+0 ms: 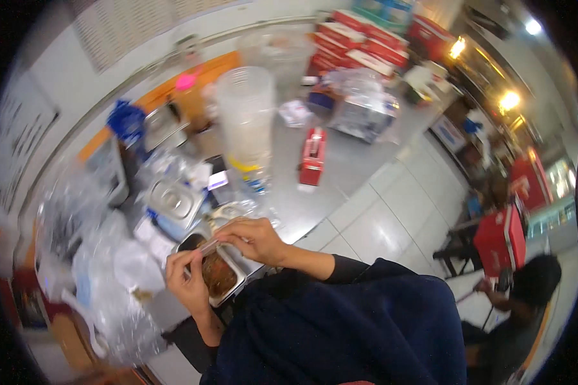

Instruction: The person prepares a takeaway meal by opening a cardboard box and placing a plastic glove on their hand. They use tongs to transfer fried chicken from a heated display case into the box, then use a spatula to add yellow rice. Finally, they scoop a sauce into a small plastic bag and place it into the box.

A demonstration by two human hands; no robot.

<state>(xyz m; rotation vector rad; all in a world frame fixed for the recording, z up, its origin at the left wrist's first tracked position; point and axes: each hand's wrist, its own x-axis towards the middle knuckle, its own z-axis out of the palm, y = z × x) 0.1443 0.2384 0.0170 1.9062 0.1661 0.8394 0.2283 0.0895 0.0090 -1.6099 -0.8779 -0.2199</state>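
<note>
My left hand [191, 280] and my right hand [258, 239] pinch the two ends of a small, pale, translucent item [209, 247], probably plastic; blur hides its exact kind. Just beneath it sits a rectangular steel food pan [241, 275] at the table's near edge. Chunky brown sauce or relish [217, 276] with reddish bits fills much of that pan. Beyond my hands, a darker food [194, 240] shows in an adjoining compartment. A steel pan lid [175, 201] lies a little farther back.
Clear plastic bags [120, 288] crowd the left side. Stacked clear plastic cups or tubs [245, 110] stand behind. A red tape dispenser or stapler-like device [313, 156] rests on the steel table [289, 202]. Red-and-white boxes [361, 45] are piled at the back. A person [520, 303] sits at right beside a red insulated bag [498, 240].
</note>
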